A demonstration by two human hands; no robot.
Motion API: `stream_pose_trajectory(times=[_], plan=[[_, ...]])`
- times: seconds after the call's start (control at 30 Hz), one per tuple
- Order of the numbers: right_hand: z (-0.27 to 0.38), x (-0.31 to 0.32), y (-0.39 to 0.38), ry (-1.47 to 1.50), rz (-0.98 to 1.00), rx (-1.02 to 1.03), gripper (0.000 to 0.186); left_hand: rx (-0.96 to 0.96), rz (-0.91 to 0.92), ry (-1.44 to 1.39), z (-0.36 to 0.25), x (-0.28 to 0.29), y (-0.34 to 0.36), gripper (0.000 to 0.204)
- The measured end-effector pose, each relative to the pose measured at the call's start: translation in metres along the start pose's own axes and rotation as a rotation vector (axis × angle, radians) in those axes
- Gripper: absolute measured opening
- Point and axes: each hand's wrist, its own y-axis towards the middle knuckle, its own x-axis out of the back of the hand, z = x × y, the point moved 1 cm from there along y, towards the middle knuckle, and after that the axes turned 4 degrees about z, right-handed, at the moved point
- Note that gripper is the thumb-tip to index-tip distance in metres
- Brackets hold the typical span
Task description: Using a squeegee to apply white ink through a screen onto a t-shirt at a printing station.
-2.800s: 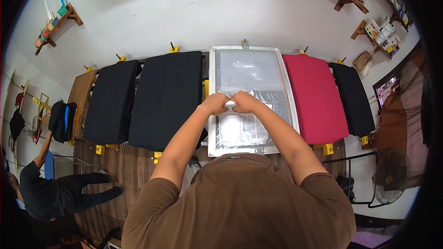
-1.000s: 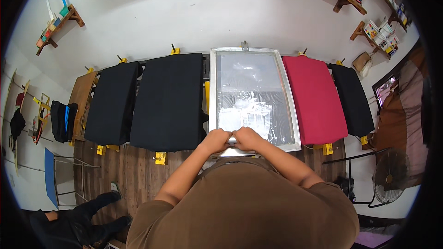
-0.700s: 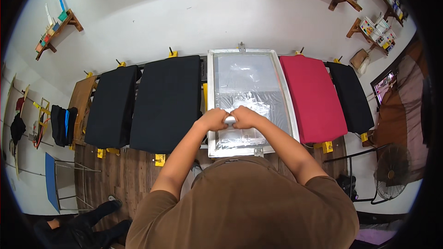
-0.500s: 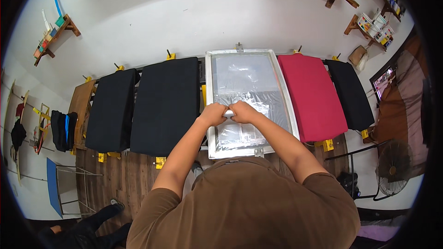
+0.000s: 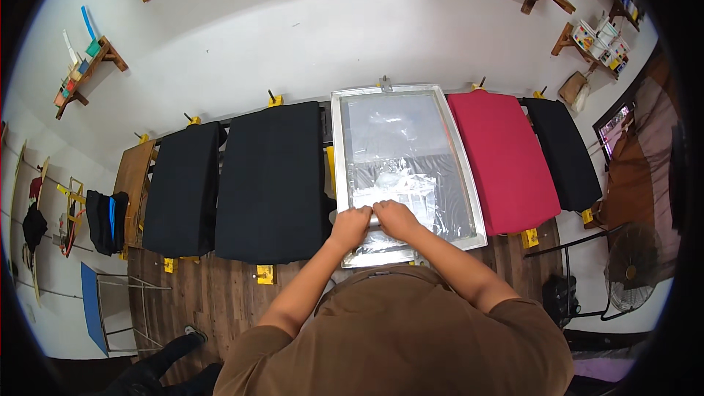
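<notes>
Silver handle (image 5: 375, 220) fills both hands (image 5: 351, 226) (image 5: 395, 219); labels (image 5: 584, 35) on white tubs (image 5: 606, 34) are unreadably small.

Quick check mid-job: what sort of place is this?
Probably a screen-printing workshop: a silver-framed screen lies in a row between a black cloth-covered board and a red cloth-covered board, and the left hand and right hand grip a silvery tool over the screen.
</notes>
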Motion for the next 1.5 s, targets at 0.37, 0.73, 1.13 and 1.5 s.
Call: stream_pose_trajectory(times=[0.37, 0.73, 1.13, 1.5], plan=[[0.032, 0.004, -0.045, 0.073, 0.094, 0.020, 0.017, -0.029, 0.068, -0.062, -0.034, 0.012, -0.044, 0.012], [0.010, 0.033, -0.013, 0.149, 0.310, 0.015, 0.026, -0.024, 0.302, -0.072, -0.016, 0.037, -0.007, 0.020], [-0.039, 0.061, 0.079, 0.012, 0.202, -0.009, 0.025, -0.013, 0.230, -0.016, 0.045, 0.055, 0.086, 0.023], [-0.050, 0.043, 0.082, 0.014, 0.236, -0.036, 0.024, 0.031, 0.247, -0.037, 0.049, 0.036, 0.090, 0.023]])
